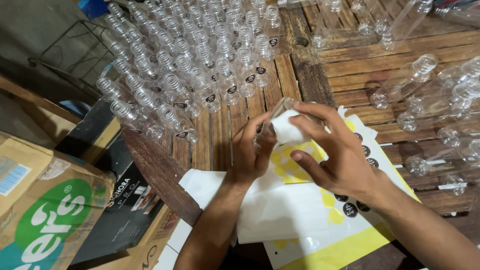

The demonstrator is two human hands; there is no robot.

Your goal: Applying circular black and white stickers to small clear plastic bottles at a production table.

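Near the front edge of the round wooden table [220, 145], the left hand [252, 155] and the right hand [332, 155] meet over one clear plastic bottle [281, 107], which lies tilted between them just above the sticker sheets. The left hand is closed round the bottle's lower part; the right hand's fingers [320, 117] press a white label [287, 129] against its side, thumb beneath. Under the hands lies a yellow-and-white sticker sheet [320, 235] with round black stickers [350, 207] remaining along its right side and many emptied yellow circles nearer its middle. Toward the table's far left edge stands a dense group of upright bottles [200, 60], many bearing a small round black sticker. Toward the right edge, on the slatted planks, unlabelled-looking bottles [440, 100] lie on their sides. Judged from this, a large share is done, a smaller heap remains. Cardboard boxes [45, 210] stand beside the table at left.
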